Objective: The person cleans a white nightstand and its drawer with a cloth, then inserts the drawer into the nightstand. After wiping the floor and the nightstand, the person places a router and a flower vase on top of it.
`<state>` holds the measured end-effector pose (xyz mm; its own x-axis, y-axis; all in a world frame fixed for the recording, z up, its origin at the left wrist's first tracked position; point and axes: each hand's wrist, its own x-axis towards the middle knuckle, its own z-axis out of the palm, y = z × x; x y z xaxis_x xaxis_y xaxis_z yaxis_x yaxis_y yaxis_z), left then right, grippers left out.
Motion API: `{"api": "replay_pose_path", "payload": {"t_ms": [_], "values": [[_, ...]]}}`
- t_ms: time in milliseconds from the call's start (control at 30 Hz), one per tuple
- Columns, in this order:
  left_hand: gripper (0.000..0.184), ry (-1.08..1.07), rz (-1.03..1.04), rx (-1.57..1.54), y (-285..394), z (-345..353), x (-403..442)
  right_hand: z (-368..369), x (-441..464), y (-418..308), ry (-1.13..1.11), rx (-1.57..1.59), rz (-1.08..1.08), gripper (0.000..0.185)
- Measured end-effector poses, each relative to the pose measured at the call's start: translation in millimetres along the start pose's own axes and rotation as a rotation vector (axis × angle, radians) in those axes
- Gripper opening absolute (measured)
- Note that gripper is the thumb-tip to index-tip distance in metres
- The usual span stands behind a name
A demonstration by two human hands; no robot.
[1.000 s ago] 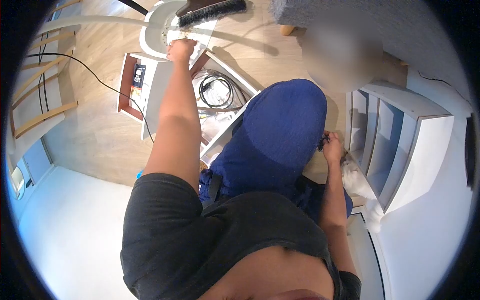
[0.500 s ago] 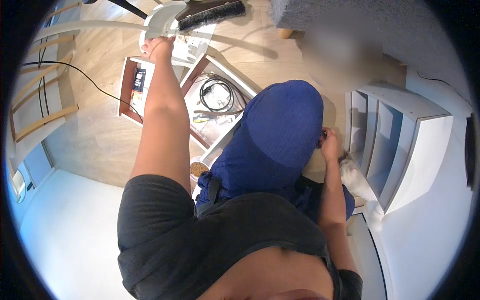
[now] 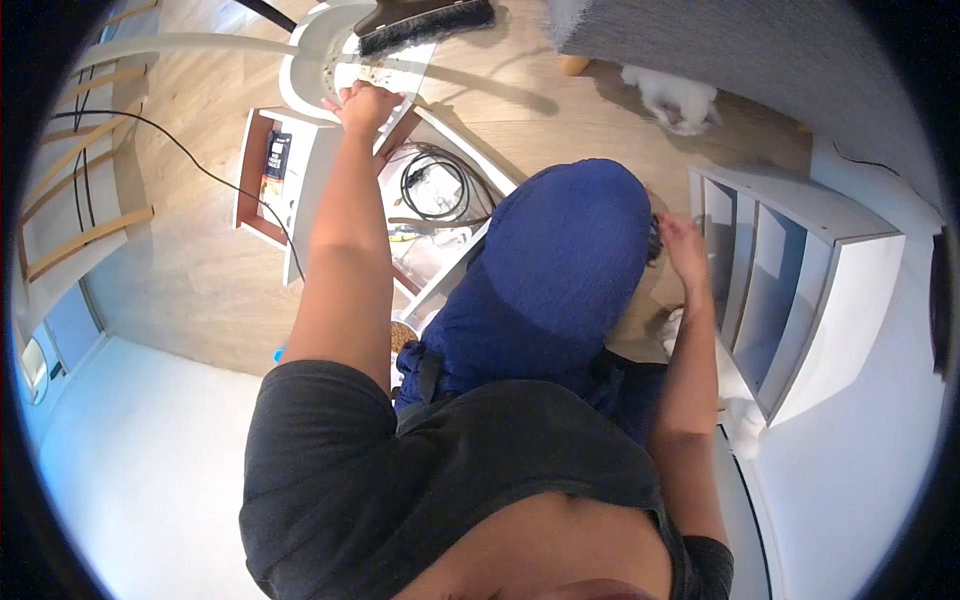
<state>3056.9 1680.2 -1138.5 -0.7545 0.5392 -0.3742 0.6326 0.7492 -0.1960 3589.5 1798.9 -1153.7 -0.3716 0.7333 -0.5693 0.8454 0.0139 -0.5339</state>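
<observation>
My left hand (image 3: 366,106) reaches over the near edge of a white dustpan (image 3: 302,82). Its fingers are spread, with nothing visible in them. Brown crumbs and dirt lie in the pan, and a broom head (image 3: 428,38) with dark bristles rests at its far side. To the right of my bent knee, my right hand (image 3: 684,246) is low near the floor, its fingers curled together. Beside the fingertips is a small dark clump (image 3: 655,242), partly hidden by the knee. Whatever those fingers pinch is too small to make out.
Pulled-out drawers (image 3: 440,125) hold a coiled black cable (image 3: 436,185) and packaged items. A white cabinet frame (image 3: 800,270) lies at right. One white cat (image 3: 680,98) is by the grey sofa (image 3: 650,30); another white furry animal (image 3: 672,330) is behind my right forearm.
My left hand has come off the dustpan's left part, moving right and nearer, and its fingers have spread. My right hand has moved up and right, away from the knee. The cat by the sofa shows clearly now.
</observation>
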Motion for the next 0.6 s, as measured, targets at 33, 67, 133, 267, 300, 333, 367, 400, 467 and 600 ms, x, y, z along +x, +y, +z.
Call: {"api": "replay_pose_path", "payload": {"t_ms": [33, 67, 133, 267, 300, 333, 367, 400, 467, 600], "values": [[0.035, -0.043, 0.008, -0.046, 3, -2, -6, -4, 9, -4, 0.07, 0.075, -0.062, 0.022], [0.036, -0.088, 0.018, -0.092, 3, 0, -10, -19, 9, -35, 0.136, 0.151, -0.113, 0.024], [0.034, -0.05, 0.024, -0.137, 2, 11, -6, -56, 22, -98, 0.227, 0.137, -0.233, 0.026], [0.028, -0.01, -0.098, -0.326, 3, 15, 2, -86, 36, -214, 0.143, 0.024, -0.545, 0.023], [0.027, 0.1, -0.16, -0.473, 2, 18, 10, -81, 41, -234, 0.089, 0.002, -0.623, 0.023], [0.026, 0.211, -0.221, -0.618, 1, 21, 16, -71, 47, -250, 0.042, -0.039, -0.655, 0.023], [0.032, 0.279, -0.245, -0.594, -1, 16, 19, -61, 52, -265, -0.006, -0.079, -0.687, 0.023], [0.032, 0.28, -0.253, -0.596, -6, 9, 19, -48, 55, -280, -0.026, -0.138, -0.678, 0.023], [0.029, 0.468, -0.07, -0.279, -17, -3, 20, -22, 51, -305, -0.053, -0.199, -0.676, 0.023], [0.021, 0.513, -0.035, -0.021, -27, -18, 26, 24, 45, -331, -0.079, -0.268, -0.597, 0.019]]}}
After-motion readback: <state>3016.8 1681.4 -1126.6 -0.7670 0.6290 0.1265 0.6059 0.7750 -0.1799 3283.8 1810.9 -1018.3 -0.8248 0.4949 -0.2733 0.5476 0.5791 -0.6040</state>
